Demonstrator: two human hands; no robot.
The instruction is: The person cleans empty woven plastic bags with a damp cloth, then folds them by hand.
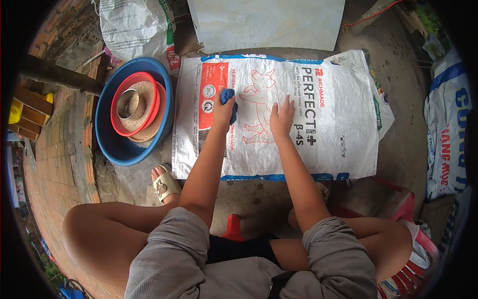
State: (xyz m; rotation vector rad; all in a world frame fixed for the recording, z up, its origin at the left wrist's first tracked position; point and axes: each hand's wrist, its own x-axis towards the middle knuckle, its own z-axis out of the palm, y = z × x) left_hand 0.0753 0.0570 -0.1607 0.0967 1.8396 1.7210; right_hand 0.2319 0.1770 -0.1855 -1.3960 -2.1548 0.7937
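Note:
A white woven feed sack [318, 154] with a pig outline and large print lies flat on the ground before me. My left hand [225, 108] is closed around a bunched dark blue cloth [228, 94], over the sack's orange printed panel. To the right of it, my right hand [283, 117] holds nothing, its fingers apart over the sack near the pig drawing. Part of the cloth is hidden inside my left fist.
Left of the sack stands a blue basin [110, 149] holding a red basin [117, 85] of grainy feed with a metal bowl [121, 105] in it. A pale board [269, 25] is at the back. More sacks lie at the back left and far right [445, 134].

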